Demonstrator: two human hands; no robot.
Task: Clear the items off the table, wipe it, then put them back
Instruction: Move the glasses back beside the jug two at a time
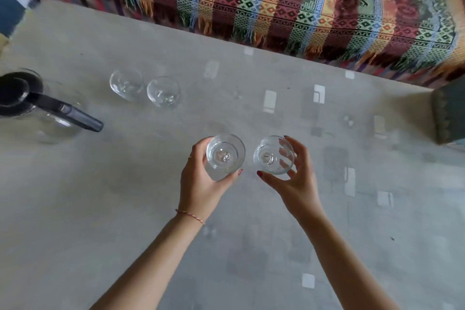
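My left hand (201,184) grips a clear drinking glass (224,156) from its left side, thumb curled round the near wall. My right hand (293,178) holds a second clear glass (269,156), fingers wrapped over its right side and thumb under its near edge. Both glasses are upright and side by side above the middle of the grey table (125,209). Two more empty glasses (125,84) (163,92) stand together at the back left. A glass jug with a black lid and handle (37,106) sits at the far left edge.
A sofa covered by a striped, fringed throw (251,2) runs along the table's far edge. A grey-green patterned object (450,113) juts in at the right edge. The tablecloth carries pale square patches.
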